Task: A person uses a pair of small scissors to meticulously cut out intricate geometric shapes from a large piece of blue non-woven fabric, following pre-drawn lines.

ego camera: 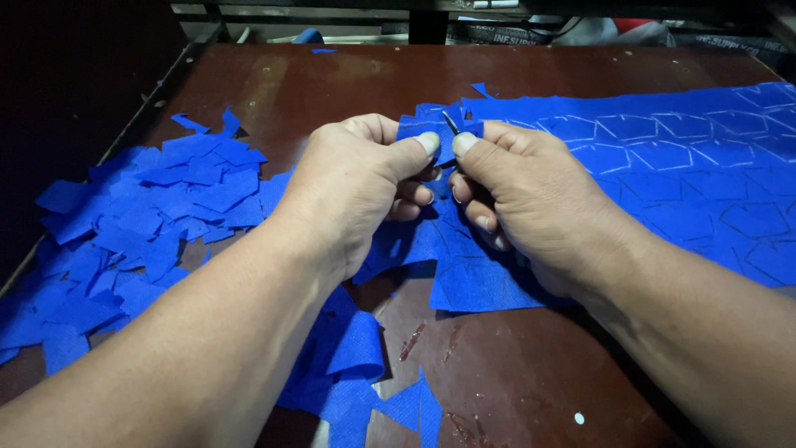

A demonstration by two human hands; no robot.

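Observation:
My left hand [356, 182] pinches the edge of a blue fabric sheet [680, 182] between thumb and fingers. My right hand [522, 199] is closed on a small dark cutting tool [450, 123], its tip sticking up between my two thumbs at the fabric's edge. The sheet spreads to the right and carries white chalk outlines of many-sided shapes. Both hands meet over the sheet's left end, above the brown table [348, 83].
A heap of cut blue fabric pieces [141, 232] lies on the left of the table. More scraps [356, 373] lie near the front edge between my forearms. Dark clutter and a shelf run along the far edge.

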